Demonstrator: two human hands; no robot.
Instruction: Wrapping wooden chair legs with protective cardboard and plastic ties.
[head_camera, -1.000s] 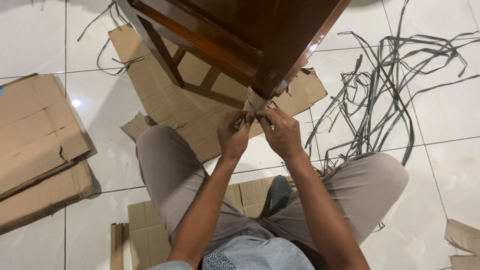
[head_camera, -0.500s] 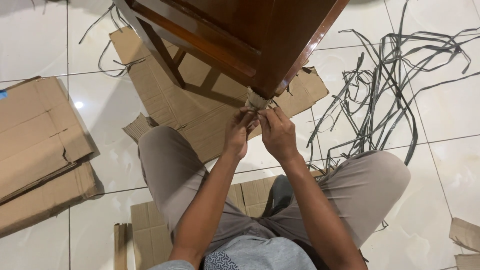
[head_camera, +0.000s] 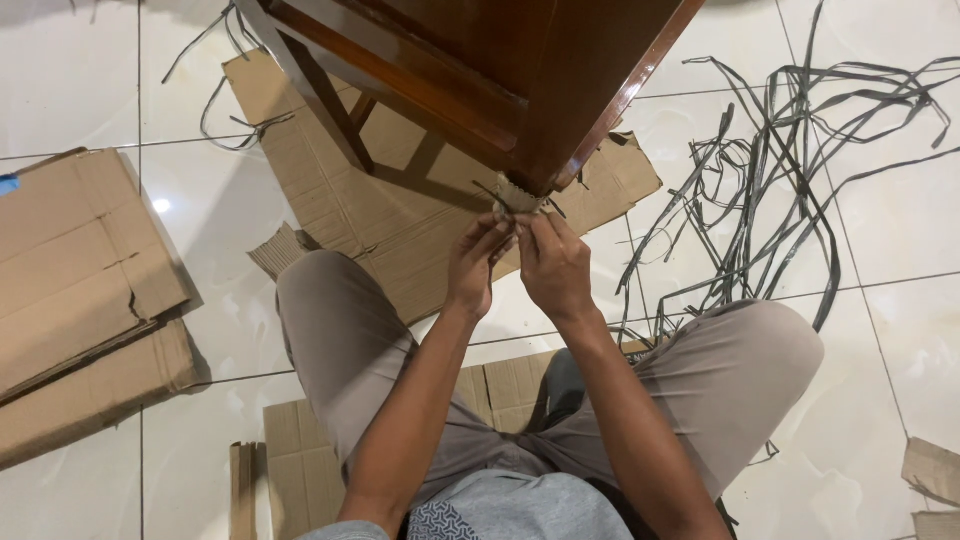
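Observation:
A glossy brown wooden furniture piece (head_camera: 520, 70) stands above the floor, one leg coming down in front of me. The foot of that leg is wrapped in a strip of corrugated cardboard (head_camera: 518, 199), with a thin dark strap end sticking out beside it. My left hand (head_camera: 476, 262) and my right hand (head_camera: 553, 265) are pressed together just below the wrap, fingertips pinched on the wrap and strap. I cannot tell exactly which hand holds the strap. I am squatting, my knees to either side.
A large flat cardboard sheet (head_camera: 400, 210) lies under the furniture. More cardboard (head_camera: 80, 270) is stacked at the left and a piece (head_camera: 300, 460) lies between my legs. A tangle of grey plastic straps (head_camera: 790, 170) sprawls on the white tiles (head_camera: 900, 350) at the right.
Both hands have crept slightly up toward the wrapped leg foot and closed tighter together. The camera has shifted a little.

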